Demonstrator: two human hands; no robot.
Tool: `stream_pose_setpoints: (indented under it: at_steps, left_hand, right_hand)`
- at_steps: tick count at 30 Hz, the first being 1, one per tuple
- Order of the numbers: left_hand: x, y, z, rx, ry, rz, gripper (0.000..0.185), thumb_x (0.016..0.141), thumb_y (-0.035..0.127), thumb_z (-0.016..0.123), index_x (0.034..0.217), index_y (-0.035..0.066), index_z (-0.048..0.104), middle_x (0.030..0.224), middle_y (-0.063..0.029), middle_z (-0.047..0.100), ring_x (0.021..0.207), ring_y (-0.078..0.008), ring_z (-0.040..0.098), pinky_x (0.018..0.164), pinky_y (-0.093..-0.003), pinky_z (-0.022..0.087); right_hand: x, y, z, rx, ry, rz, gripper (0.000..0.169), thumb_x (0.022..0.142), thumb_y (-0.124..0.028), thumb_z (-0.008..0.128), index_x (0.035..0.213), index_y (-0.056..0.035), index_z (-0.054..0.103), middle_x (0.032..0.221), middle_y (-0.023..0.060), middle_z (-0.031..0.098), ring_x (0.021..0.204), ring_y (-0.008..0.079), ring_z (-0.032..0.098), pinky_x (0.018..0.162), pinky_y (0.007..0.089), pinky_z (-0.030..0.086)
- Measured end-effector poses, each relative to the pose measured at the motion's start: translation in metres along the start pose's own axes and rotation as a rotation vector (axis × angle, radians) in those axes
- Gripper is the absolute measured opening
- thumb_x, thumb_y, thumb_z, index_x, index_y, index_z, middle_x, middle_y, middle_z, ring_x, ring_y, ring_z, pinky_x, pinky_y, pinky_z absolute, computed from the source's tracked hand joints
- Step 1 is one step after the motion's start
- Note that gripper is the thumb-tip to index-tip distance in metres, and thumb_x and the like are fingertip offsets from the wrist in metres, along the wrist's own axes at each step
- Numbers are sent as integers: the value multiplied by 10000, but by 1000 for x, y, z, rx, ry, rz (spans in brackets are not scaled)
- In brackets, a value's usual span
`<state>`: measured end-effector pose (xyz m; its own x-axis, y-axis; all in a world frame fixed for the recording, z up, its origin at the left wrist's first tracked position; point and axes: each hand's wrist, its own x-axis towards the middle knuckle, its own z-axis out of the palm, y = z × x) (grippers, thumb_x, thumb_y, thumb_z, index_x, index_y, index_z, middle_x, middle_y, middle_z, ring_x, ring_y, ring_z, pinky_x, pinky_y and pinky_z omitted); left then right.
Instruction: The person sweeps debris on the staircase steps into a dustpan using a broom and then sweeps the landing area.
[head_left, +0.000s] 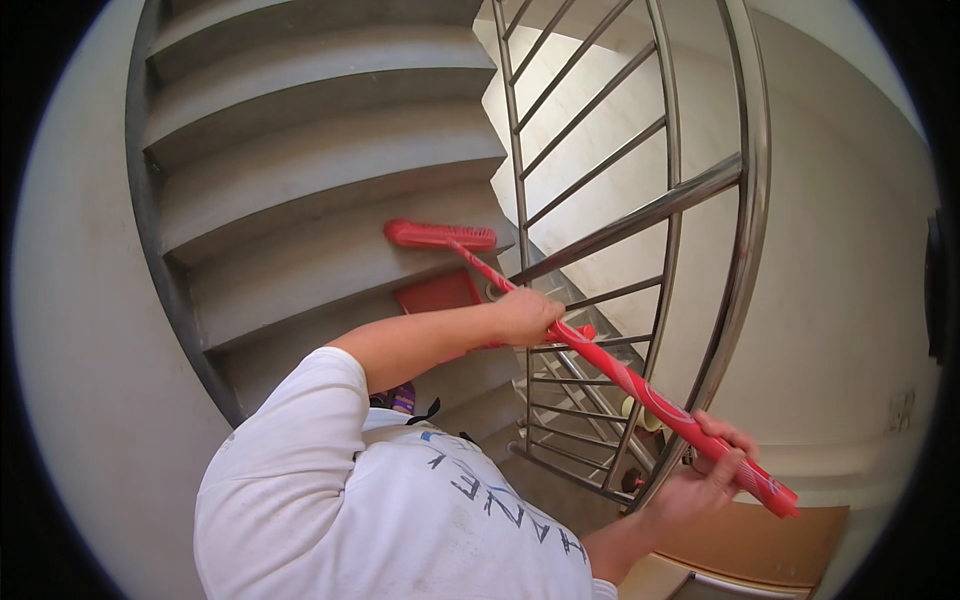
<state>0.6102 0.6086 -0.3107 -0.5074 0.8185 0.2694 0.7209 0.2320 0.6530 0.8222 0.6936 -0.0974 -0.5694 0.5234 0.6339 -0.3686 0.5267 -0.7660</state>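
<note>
My left hand (529, 316) is closed around the middle of a red broom's handle (622, 375). Higher on the same handle, near its free end, my right hand (720, 459) grips it beside the railing. The broom's red head (439, 234) rests on a grey stair tread, close to the tread's open edge. Below it lies a red dustpan (442, 292), partly hidden by my left forearm. A red rod end shows just past my left hand, behind the broom handle; whether it belongs to the dustpan, I cannot tell.
Grey steps (322, 150) rise ahead, with a pale wall (82, 285) on the left. A metal railing (754, 187) with slanted bars runs along the right, and another flight shows through it. An orange-brown panel (757, 540) is at the lower right. Purple footwear (403, 397) shows below my forearm.
</note>
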Motion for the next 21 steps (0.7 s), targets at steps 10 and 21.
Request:
stream_pose_setpoints:
  at_steps: [10, 21]
  left_hand:
    - [-69, 76, -17, -166, 78, 178, 137, 681, 121, 575, 753, 48, 484, 657, -123, 536, 682, -327, 548, 585, -428, 432]
    - [-172, 97, -3, -306, 168, -188, 161, 696, 132, 590, 793, 41, 498, 704, -134, 545, 700, -324, 552, 586, -415, 423]
  right_hand:
    - [37, -29, -66, 402, -185, -169, 165, 868, -182, 474, 929, -31, 445, 697, 64, 456, 656, 185, 452, 711, 333, 372]
    - [86, 26, -19, 1130, -624, 251, 177, 885, -182, 478, 807, -40, 409, 656, 54, 413, 558, 152, 423, 581, 304, 381]
